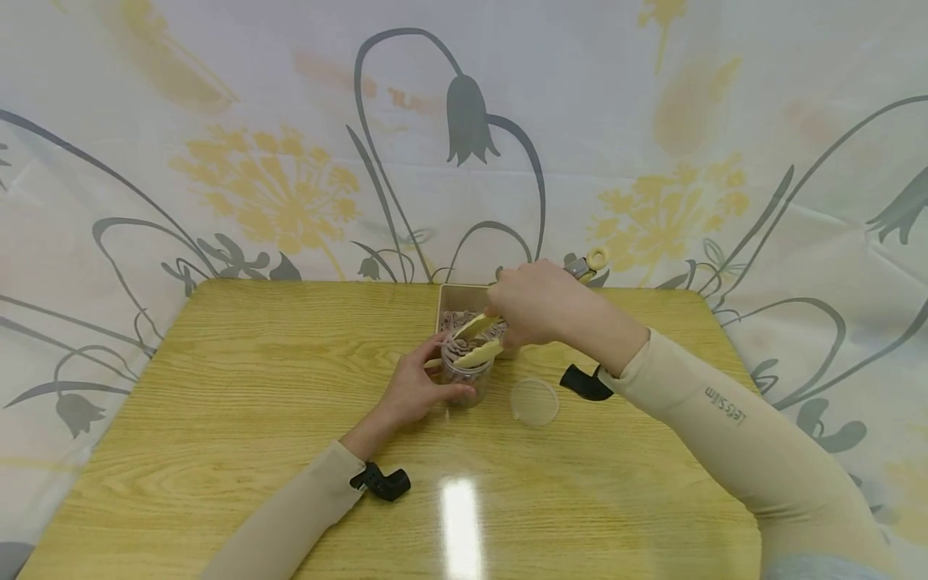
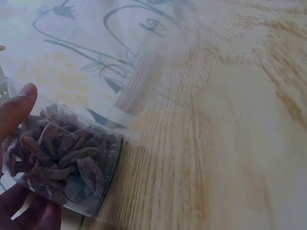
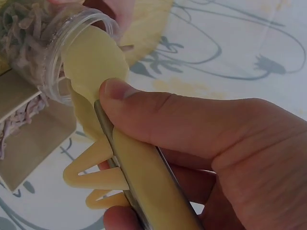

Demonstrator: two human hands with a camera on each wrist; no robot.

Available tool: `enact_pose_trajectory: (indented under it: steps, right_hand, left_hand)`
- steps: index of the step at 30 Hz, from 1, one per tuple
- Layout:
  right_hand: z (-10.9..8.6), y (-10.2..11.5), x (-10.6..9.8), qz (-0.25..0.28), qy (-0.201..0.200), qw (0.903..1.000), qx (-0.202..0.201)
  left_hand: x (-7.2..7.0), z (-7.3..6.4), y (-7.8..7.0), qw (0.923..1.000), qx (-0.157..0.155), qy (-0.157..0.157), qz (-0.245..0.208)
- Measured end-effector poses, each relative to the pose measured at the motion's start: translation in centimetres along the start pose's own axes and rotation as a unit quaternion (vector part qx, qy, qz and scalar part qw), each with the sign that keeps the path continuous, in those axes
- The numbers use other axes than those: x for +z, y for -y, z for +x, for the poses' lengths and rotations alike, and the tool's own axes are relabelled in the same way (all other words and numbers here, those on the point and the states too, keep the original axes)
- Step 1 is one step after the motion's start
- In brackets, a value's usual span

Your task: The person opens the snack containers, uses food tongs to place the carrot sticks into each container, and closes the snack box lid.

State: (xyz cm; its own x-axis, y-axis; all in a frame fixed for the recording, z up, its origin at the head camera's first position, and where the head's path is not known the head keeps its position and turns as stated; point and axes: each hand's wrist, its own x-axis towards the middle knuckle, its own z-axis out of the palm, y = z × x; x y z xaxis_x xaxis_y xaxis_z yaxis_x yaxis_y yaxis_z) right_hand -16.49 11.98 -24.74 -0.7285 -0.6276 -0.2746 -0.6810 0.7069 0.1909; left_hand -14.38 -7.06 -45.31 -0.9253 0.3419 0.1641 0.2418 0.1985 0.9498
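Observation:
My left hand (image 1: pixel 416 387) grips a clear jar (image 1: pixel 470 392) on the table, thumb and fingers round its side. Through the jar wall in the left wrist view show many dried, brownish-purple strips (image 2: pixel 64 160). My right hand (image 1: pixel 540 304) holds a pair of tongs (image 3: pixel 151 177) with yellow tips and metal-edged arms, thumb on top. Both yellow tips (image 3: pixel 93 55) are at the jar's mouth, one inside the rim. Just behind the jar stands an open beige box (image 1: pixel 464 298) with more strips in it, partly hidden by my right hand.
A round translucent lid (image 1: pixel 535 402) lies on the wooden table (image 1: pixel 290 346), right of the jar. Black wrist mounts (image 1: pixel 384 482) stick out from both sleeves. A patterned cloth (image 1: pixel 290 121) hangs behind the table's far edge, close to the box.

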Motion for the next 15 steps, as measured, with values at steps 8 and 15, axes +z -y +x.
enact_pose_trajectory:
  steps: [8,15]
  right_hand:
    - [-0.5,0.0,-0.6,0.0,0.009,0.9999,0.011]
    - [-1.5,-1.7,-0.3,0.048,-0.006,0.9987,0.017]
  left_hand:
    - [0.1,0.0,0.3,0.9999,0.008,0.003,-0.008]
    - [0.0,0.0,0.3,0.9999,0.007,0.0,-0.011]
